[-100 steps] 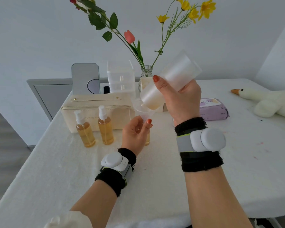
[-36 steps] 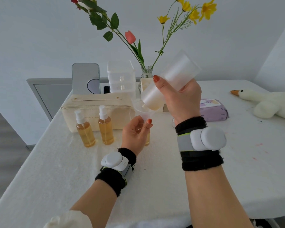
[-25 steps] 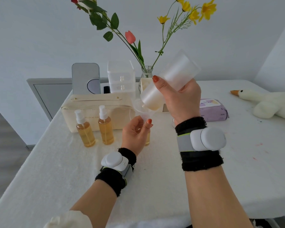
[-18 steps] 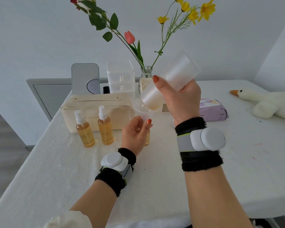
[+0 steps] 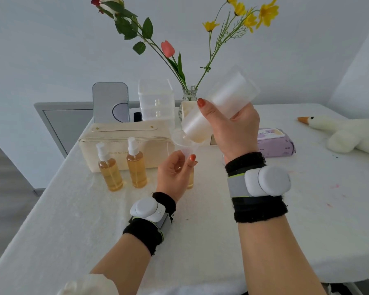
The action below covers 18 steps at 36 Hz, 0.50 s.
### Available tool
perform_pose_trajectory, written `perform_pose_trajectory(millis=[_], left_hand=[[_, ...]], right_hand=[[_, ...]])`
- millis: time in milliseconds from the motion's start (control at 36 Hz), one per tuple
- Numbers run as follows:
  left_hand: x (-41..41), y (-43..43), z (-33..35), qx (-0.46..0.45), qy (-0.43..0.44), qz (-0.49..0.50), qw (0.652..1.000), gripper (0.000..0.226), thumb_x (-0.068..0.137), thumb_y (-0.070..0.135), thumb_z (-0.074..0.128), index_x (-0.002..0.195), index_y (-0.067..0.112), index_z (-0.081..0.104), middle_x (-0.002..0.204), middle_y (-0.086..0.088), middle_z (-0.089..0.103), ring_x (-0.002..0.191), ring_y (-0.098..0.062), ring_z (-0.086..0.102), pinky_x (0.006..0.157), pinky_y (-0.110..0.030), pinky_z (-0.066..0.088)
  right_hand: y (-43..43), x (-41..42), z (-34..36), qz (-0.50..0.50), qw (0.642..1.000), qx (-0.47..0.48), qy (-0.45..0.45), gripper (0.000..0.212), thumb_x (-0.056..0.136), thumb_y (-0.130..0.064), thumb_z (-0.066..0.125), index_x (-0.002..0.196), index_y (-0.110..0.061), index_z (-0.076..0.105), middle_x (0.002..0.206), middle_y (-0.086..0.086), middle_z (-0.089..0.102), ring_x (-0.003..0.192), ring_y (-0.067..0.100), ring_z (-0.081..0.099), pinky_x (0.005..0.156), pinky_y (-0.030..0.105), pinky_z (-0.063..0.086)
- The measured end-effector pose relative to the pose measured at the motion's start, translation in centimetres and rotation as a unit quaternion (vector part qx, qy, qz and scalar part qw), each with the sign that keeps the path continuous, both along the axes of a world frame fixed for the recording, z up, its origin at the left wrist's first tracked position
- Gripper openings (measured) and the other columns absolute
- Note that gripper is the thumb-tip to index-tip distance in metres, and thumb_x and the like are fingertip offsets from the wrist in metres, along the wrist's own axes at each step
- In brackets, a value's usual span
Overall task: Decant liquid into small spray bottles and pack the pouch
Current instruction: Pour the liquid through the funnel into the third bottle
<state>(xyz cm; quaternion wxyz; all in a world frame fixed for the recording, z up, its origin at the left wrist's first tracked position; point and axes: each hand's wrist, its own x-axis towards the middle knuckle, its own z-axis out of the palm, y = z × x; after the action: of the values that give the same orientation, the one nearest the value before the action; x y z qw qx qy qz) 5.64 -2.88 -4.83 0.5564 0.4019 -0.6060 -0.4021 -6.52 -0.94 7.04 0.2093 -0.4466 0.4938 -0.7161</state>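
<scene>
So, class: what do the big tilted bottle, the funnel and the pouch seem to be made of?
Big bottle: frosted, translucent plastic, probably; light glows through its matte wall.
Funnel: clear, glossy plastic, likely; the pouch shows through it.
Pouch: cream fabric or faux leather, hard to tell; stitched seams, brass-coloured studs.

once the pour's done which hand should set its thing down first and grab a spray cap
Probably the right hand: it holds only the nearly drained big bottle, while the left hand steadies the funnel.
</scene>
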Motion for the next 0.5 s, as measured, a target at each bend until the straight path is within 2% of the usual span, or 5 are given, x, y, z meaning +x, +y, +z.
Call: perform_pose_trajectory(millis=[417, 500], left_hand=[[0.01, -0.09, -0.14, 0.012, 0.006, -0.001, 1.000, 0.049, 0.094, 0.033, 0.064, 0.100, -0.015, 0.060, 0.092, -0.023, 0.072, 0.092, -0.016, 0.075, 0.084, -0.060, 0.056], [0.05, -0.11, -0.15, 0.011, 0.005, -0.001, 1.000, 0.039, 0.095, 0.030, 0.064, 0.100, -0.008, 0.064, 0.092, -0.019, 0.073, 0.092, -0.018, 0.075, 0.085, -0.058, 0.057]], right_hand=[[-0.10, -0.14, 0.12, 0.011, 1.000, -0.004, -0.007, 0.054, 0.068, -0.037, 0.093, 0.107, -0.009, 0.069, 0.093, -0.003, 0.077, 0.086, 0.010, 0.074, 0.078, 0.039, 0.063], [-0.12, -0.10, 0.02, 0.020, 1.000, 0.000, -0.016, 0.055, 0.067, -0.040, 0.093, 0.107, -0.011, 0.069, 0.095, -0.003, 0.077, 0.088, 0.010, 0.074, 0.080, 0.041, 0.063]])
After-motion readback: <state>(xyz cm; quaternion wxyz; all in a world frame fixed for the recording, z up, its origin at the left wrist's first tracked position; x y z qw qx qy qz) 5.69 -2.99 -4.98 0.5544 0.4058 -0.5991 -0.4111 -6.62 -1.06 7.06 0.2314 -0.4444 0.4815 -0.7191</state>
